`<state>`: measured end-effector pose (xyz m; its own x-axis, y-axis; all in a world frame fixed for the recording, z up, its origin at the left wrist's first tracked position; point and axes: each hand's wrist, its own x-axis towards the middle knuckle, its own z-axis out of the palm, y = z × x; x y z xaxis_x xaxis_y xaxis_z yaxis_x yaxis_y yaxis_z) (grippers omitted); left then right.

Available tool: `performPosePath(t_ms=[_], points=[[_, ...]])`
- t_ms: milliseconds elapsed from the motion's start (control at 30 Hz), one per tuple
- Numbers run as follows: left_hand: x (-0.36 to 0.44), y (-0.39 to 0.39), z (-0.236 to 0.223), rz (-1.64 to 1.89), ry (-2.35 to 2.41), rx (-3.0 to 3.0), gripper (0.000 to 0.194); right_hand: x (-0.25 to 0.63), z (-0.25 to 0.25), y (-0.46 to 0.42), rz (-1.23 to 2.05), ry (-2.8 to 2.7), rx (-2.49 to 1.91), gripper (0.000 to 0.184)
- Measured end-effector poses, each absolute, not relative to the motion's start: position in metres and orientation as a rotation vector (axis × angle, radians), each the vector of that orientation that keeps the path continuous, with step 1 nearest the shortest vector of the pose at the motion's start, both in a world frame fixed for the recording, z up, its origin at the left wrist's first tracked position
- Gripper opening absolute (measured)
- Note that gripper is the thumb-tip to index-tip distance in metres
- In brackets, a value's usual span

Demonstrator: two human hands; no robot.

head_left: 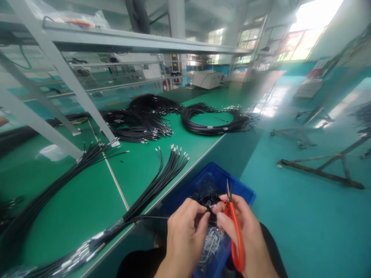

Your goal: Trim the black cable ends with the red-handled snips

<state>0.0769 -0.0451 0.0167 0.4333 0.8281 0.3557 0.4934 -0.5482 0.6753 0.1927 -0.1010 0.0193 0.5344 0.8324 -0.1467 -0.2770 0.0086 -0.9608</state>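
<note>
Pinching a thin black cable [153,217] near its end between thumb and fingertips, our left hand [187,227] works above a blue bin [246,188] beside a green-topped bench [87,200]. Our right hand [247,224] grips a pair of red-handled cutters [238,241], blades pointing away from us, its thumb and forefinger close to the cable's dark tip; we cannot tell whether they touch it. The cable runs leftward over the bench edge to a bundle of black cables [156,187], tipped with pale ends and partly wrapped in shiny clear plastic. Under our hands, the bin holds a silvery tangle [212,243], clear plastic and dark bits too jumbled to identify. Farther along the bench we see a large cable coil [199,130] and, left of it, a heap of black cables [136,125], while a second bundle [58,179] stretches past a pale metal shelf frame [75,87].
</note>
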Motion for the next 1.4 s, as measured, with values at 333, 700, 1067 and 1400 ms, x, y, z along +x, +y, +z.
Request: performPosePath(t_ms=[333,700,1067,1400], points=[[0.079,-0.052,0.011,0.903,1.186,2.374,0.017,0.185,0.009,-0.088,0.84,-0.614,-1.377,0.029],[0.064,-0.034,0.032,0.839,1.093,1.704,0.011,0.225,0.005,-0.115,1.622,-0.791,-1.022,0.045],[0.065,-0.035,0.032,0.886,1.036,1.664,0.012,0.218,0.013,-0.115,1.762,-0.69,-1.005,0.025],[0.066,-0.034,0.03,0.909,1.009,1.646,0.012,0.215,0.018,-0.108,1.743,-0.738,-1.026,0.032]])
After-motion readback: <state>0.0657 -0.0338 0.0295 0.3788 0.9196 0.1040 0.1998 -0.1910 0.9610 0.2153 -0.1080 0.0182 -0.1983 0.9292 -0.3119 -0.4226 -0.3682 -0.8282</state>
